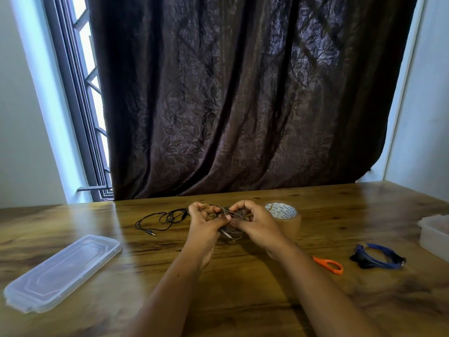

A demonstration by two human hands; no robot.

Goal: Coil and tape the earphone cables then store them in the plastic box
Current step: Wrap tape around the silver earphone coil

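We hold the grey earphone cable (233, 230) in loose loops over the table (243, 293), our left hand (205, 223) and right hand (256, 223) both curled round it and pinching the strands. With both hands busy, the tape roll (286, 216) just behind the right hand and the scissors (328, 263) beside that forearm, we judge that freeing a hand for tape could let the springy coil fan open or snag the black cable (165, 217) lying just left. The plastic box (435, 235) waits at the far right edge, near the blue bundle (379, 256).
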